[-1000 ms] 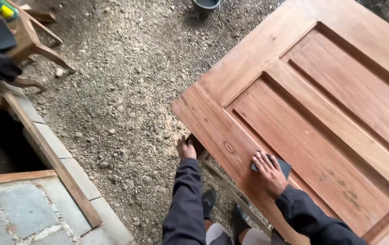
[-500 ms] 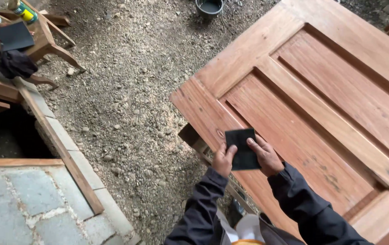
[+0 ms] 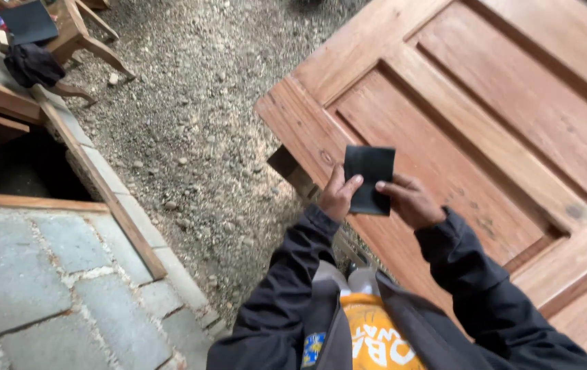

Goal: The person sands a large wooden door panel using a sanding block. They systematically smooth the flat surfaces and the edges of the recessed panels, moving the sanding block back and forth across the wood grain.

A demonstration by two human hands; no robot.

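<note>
Both hands have come up off the panelled wooden door (image 3: 485,116) and now hold a dark sheet of sandpaper (image 3: 369,179) between them, lifted clear of the wood. A second ago the right hand (image 3: 413,202) was pressing it flat on the door's rail while the left hand (image 3: 338,195) gripped the door's edge. Now the left thumb and fingers pinch the sheet's left edge, and the right fingers close on its right side (the sheet looks folded or squared up). Judging by this, the rubbing has paused while the sheet is readjusted. Gravel ground (image 3: 190,123) lies beside the door.
</note>
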